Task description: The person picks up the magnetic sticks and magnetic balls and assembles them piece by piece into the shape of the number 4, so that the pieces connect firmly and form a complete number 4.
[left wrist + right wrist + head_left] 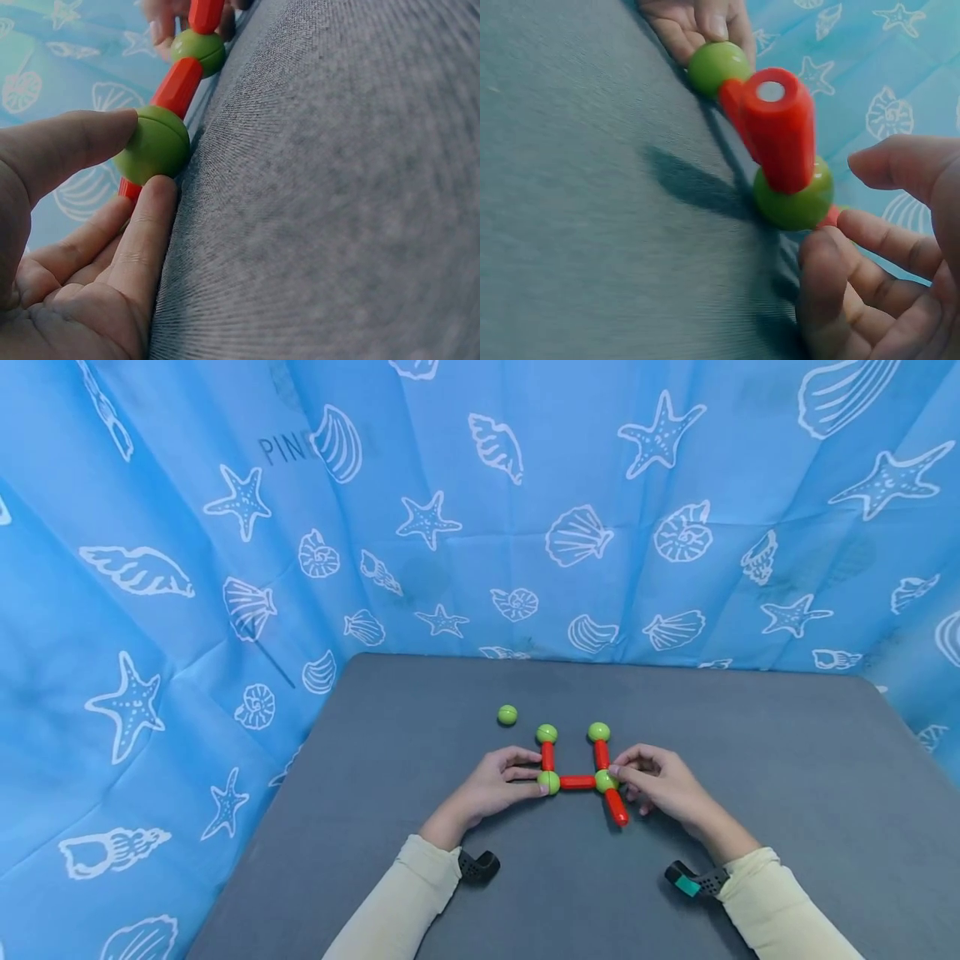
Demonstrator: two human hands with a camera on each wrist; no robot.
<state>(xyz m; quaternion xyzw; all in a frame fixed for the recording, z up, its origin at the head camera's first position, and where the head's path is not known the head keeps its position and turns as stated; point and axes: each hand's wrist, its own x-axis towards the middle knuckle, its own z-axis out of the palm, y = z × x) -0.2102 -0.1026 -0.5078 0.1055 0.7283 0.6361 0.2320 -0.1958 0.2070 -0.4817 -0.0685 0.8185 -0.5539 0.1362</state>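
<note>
A frame of red rods and green balls lies on the table. Thumb and fingertips of my left hand (495, 789) pinch its near left ball (154, 146). From there a red rod (577, 782) runs across to the near right ball (795, 202). On that ball another red rod (780, 142) stands up off the table, its free end showing a silvery disc. My right hand (663, 785) has fingertips right at this ball, with the thumb held apart from it. Two more rods reach away to a far left ball (547, 733) and a far right ball (598, 732).
A loose green ball (507, 715) lies on the grey table (360, 827), beyond the frame and to its left. A blue curtain (465, 568) with shells and starfish hangs behind the table's far edge. Dark straps (480, 867) circle both wrists.
</note>
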